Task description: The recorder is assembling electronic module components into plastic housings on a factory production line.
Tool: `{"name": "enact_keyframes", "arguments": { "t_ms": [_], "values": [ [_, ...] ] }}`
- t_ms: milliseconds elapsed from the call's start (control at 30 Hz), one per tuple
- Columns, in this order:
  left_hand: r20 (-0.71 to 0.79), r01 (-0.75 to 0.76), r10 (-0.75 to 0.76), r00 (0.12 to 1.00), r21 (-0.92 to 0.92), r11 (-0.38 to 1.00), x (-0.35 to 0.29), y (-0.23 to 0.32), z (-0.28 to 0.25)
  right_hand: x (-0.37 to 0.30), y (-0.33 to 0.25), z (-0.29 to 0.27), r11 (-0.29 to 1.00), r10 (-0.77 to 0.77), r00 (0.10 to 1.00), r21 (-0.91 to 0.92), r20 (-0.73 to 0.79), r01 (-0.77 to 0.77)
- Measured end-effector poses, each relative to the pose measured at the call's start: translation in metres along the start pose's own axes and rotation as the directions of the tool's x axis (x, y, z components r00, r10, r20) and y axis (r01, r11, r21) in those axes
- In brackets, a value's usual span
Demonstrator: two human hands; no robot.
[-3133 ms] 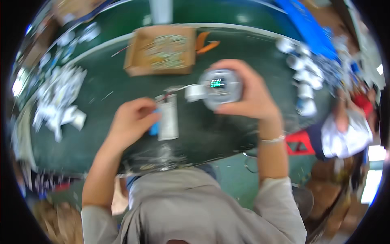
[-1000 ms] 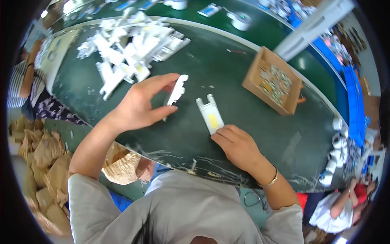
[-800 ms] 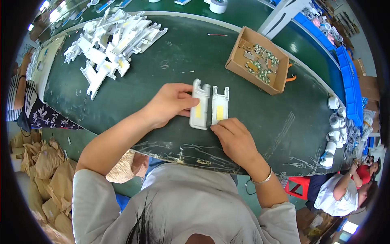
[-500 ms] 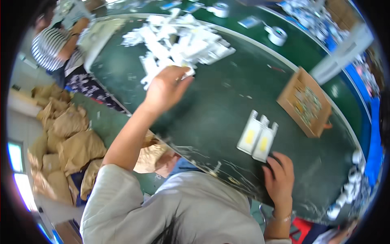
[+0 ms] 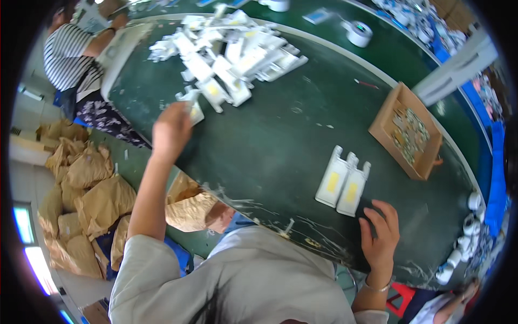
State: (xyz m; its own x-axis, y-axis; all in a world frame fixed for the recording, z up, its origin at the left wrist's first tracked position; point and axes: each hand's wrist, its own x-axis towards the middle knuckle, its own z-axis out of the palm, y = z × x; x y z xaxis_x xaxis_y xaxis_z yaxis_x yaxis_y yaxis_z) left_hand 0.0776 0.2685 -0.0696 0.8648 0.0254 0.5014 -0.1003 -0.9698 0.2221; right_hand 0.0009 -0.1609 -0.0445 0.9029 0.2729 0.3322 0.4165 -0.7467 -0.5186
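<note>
My left hand (image 5: pixel 172 130) is at the left end of the pile, its fingers curled at the edge of a white plastic casing (image 5: pixel 195 112) with a yellow patch. Its fingertips are partly hidden and a little blurred. Behind it spreads a heap of similar white casings (image 5: pixel 237 54), tumbled over one another. Two more casings, a left one (image 5: pixel 330 183) and a right one (image 5: pixel 352 191), lie side by side, each with a yellow patch and prongs at the far end. Just to their right, my right hand (image 5: pixel 381 232) hovers or rests with fingers apart, holding nothing.
An open cardboard box (image 5: pixel 384 128) of small flat pieces stands on the dark green table (image 5: pixel 270 156) at right. White rolls (image 5: pixel 464 243) line the right edge. A grey post (image 5: pixel 458 70) rises behind. A person in stripes (image 5: pixel 70 56) works far left, near brown sacks (image 5: pixel 102 200).
My left hand has moved left and slightly back toward me, from the front of the heap to a casing at its left end. My right hand has shifted slightly away from the two casings.
</note>
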Motion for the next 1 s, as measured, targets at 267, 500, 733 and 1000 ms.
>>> {"name": "enact_keyframes", "arguments": {
  "t_ms": [267, 500, 733, 1000],
  "values": [
    [0.261, -0.260, 0.379, 0.888, -0.397, 0.880, 0.033, 0.095, -0.033, 0.004, 0.005, 0.000, 0.998, -0.046, 0.999, -0.035, -0.002, 0.046],
    [0.417, -0.703, 0.831, 0.367, -0.462, 0.542, 0.051, 0.190, 0.025, 0.005, 0.003, 0.012, 0.995, -0.098, 0.995, 0.009, 0.012, 0.098],
    [0.451, -0.562, 0.703, 0.550, -0.422, 0.711, 0.010, 0.179, 0.036, 0.008, 0.019, 0.011, 0.993, -0.113, 0.993, 0.008, -0.025, 0.114],
    [0.358, -0.593, 0.846, 0.395, -0.604, 0.532, 0.026, 0.210, 0.052, 0.028, 0.023, 0.018, 0.963, -0.185, 0.940, -0.138, 0.288, 0.232]
  ]
}}
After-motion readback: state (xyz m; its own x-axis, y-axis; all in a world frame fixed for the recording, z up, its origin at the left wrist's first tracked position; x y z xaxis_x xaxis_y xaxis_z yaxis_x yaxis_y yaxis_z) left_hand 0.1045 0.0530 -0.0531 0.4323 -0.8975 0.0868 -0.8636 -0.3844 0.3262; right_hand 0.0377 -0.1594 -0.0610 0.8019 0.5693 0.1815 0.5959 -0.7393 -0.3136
